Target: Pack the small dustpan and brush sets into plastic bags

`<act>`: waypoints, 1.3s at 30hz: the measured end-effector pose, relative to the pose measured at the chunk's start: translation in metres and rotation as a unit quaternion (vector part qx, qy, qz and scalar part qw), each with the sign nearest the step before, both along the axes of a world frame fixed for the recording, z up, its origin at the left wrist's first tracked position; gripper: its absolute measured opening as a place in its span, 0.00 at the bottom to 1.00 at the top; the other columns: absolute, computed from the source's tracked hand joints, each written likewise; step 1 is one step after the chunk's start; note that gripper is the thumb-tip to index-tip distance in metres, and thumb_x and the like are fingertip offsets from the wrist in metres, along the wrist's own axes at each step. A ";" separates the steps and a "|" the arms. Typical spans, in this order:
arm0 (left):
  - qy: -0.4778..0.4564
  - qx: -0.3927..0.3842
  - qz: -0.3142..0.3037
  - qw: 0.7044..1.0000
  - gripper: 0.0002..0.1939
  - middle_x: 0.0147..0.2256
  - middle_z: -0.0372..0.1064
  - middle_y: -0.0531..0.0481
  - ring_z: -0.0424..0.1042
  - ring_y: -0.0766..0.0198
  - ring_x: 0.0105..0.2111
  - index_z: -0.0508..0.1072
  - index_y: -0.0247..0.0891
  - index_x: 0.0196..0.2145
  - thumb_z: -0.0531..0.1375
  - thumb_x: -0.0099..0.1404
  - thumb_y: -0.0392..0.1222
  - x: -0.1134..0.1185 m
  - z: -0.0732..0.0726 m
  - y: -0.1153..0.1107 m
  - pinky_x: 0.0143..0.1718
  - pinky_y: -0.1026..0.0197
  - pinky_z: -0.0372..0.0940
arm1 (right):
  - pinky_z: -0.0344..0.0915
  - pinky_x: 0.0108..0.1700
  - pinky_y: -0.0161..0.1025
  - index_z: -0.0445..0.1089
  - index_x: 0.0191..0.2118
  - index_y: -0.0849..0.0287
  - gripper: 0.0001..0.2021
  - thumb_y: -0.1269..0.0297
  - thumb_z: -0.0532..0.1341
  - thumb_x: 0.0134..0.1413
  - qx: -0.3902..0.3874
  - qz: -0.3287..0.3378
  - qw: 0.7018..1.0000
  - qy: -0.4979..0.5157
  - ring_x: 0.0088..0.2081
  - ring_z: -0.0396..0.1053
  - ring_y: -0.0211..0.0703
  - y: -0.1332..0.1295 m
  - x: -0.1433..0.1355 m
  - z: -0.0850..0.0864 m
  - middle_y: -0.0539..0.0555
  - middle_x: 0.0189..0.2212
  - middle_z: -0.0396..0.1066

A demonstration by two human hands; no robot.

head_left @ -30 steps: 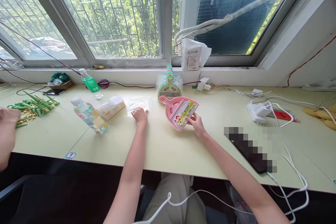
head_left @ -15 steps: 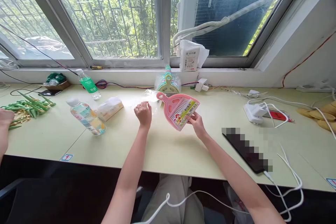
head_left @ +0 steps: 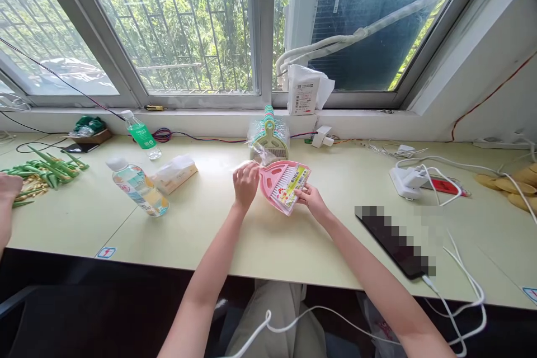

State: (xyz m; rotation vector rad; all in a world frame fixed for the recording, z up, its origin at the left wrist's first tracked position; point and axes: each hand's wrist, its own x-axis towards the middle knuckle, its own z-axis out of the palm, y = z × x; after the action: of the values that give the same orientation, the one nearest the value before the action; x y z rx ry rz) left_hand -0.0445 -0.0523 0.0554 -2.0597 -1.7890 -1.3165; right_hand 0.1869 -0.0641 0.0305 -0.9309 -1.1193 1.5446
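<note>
A pink dustpan with a white-bristled brush set in it is held tilted above the desk, a printed label across its front. My right hand pinches its wide lower edge, thumb over the label. My left hand is closed at the handle end and hides the handle's tip. Crumpled clear plastic film shows just above those fingers and appears caught in them. Behind, a stack of similar green dustpans stands partly wrapped in clear plastic.
On the left are a patterned bottle, a green-labelled bottle and a tissue pack. Another person's hand is at the far left, beside green stalks. To the right lie a phone and a power adapter with white cables.
My left hand has moved right to the dustpan's handle, and the clear film has shifted right with it. The dustpan has dropped slightly and moved a little left in my right hand.
</note>
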 end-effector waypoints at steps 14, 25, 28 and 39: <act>-0.420 -0.008 0.000 0.908 0.39 0.67 0.37 0.41 0.44 0.54 0.66 0.41 0.43 0.66 0.52 0.64 0.59 0.014 0.009 -0.001 0.61 0.49 0.51 | 0.71 0.50 0.50 0.68 0.42 0.57 0.22 0.56 0.70 0.41 0.024 -0.076 0.993 0.083 0.46 0.73 0.51 -0.006 -0.007 0.002 0.56 0.43 0.75; -0.574 -0.328 -0.358 0.659 0.32 0.50 0.71 0.42 0.69 0.47 0.51 0.66 0.40 0.57 0.65 0.56 0.51 0.064 -0.013 -0.014 0.51 0.47 0.65 | 0.70 0.51 0.50 0.70 0.37 0.58 0.21 0.55 0.72 0.36 0.017 -0.123 0.990 0.067 0.44 0.74 0.49 0.001 -0.009 -0.011 0.56 0.39 0.76; -0.589 -0.298 -0.371 0.653 0.33 0.56 0.66 0.45 0.66 0.49 0.55 0.62 0.44 0.60 0.63 0.58 0.50 0.066 -0.011 -0.015 0.53 0.49 0.63 | 0.70 0.51 0.50 0.70 0.37 0.58 0.20 0.55 0.71 0.37 0.017 -0.121 0.990 0.064 0.44 0.74 0.49 0.002 -0.009 -0.010 0.56 0.38 0.77; -0.515 -0.106 -0.091 0.846 0.42 0.65 0.46 0.44 0.49 0.53 0.64 0.41 0.49 0.66 0.59 0.61 0.56 0.060 -0.007 -0.016 0.60 0.48 0.54 | 0.70 0.52 0.50 0.69 0.40 0.57 0.19 0.58 0.69 0.41 0.015 -0.092 0.994 0.056 0.44 0.74 0.48 -0.004 -0.010 -0.004 0.55 0.42 0.76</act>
State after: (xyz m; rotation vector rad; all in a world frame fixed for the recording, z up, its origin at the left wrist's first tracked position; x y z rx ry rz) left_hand 0.0158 -0.0686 0.0484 -1.7190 -2.1417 -2.7615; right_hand 0.1766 -0.0683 0.0268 -0.8906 -0.9471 1.4086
